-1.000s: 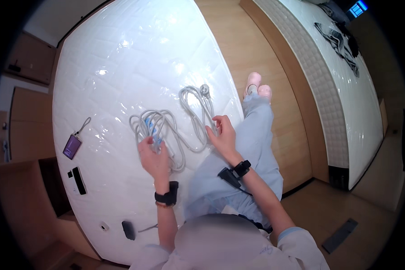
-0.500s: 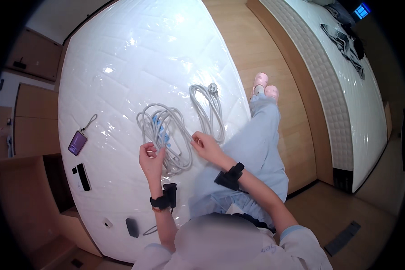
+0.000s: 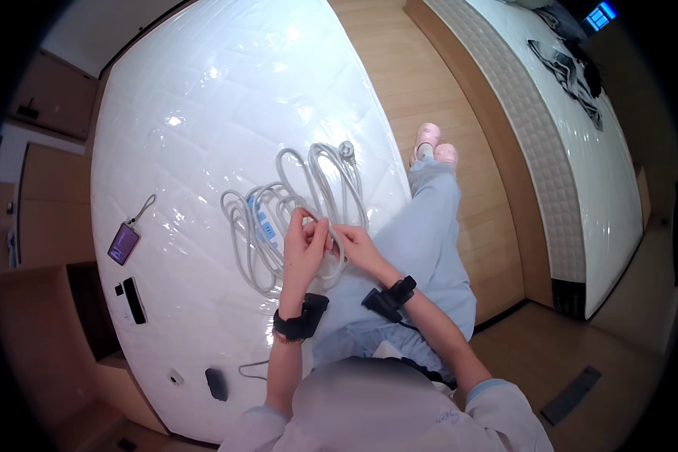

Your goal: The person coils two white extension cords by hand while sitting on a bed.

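Observation:
A long pale grey power cable (image 3: 236, 226) lies in loose loops on the plastic-wrapped mattress (image 3: 203, 135). Under some loops sits a power strip (image 3: 265, 227) with blue sockets. The cable's plug (image 3: 346, 150) rests at the far right of a second, narrower bundle. My left hand (image 3: 306, 245) is closed around a stretch of the cable over the coils, its fingers bent. Close beside it, my right hand (image 3: 356, 247) pinches the cable too, just above my lap. The fingertips of both hands partly hide the strands between them.
At left on the mattress lie a purple-screened device (image 3: 123, 243) with a wrist strap and a white-and-black device (image 3: 131, 300). Nearer me are a dark grey block (image 3: 217, 384) and a small white item (image 3: 175, 377). A second wrapped mattress (image 3: 535, 128) stands at right, past the wooden floor (image 3: 399, 75).
My left hand has moved right, up against my right hand, and now grips the cable. Part of the cable has been drawn rightward into a raised loop, leaving the power strip less covered.

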Available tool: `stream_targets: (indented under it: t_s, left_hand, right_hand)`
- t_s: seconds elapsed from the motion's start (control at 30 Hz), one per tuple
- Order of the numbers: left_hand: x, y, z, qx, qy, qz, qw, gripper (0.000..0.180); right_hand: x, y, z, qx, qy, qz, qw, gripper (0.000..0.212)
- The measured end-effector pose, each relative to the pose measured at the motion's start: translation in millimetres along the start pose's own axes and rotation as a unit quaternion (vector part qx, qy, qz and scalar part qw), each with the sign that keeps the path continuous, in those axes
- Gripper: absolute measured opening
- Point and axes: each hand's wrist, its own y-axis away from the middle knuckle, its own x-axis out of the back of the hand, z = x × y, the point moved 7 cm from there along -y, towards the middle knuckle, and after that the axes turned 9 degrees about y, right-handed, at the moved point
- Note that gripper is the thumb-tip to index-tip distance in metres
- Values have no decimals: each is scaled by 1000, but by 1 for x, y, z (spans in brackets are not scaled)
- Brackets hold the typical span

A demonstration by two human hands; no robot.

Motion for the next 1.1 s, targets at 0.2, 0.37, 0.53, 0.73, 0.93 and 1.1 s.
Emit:
stream_targets:
  t_s: [0.2, 0.37, 0.53, 0.73, 0.93, 1.1]
  left_hand:
    - [-20, -24, -10, 29, -33, 14, 999, 15]
    - [2, -26, -20, -225, -247, 162, 928, 25]
    - [1, -34, -57, -37, -245, 53, 967, 25]
    - [-5, -38, -58, -58, -274, 52, 959, 24]
    - [-6, -44, -74, -35, -364, 73, 928, 23]
    - [6, -47, -75, -66, -356, 166, 917, 22]
  right_hand:
    - [13, 19, -24, 28, -107, 29, 993, 30]
    - [38, 14, -13, 37, -11, 120, 992, 32]
    - [42, 7, -3, 17, -43, 114, 992, 31]
    - [52, 14, 2, 55, 12, 254, 966, 31]
    - [60, 20, -17, 87, 257, 351, 896, 26]
    - [58, 20, -37, 71, 300, 354, 883, 13]
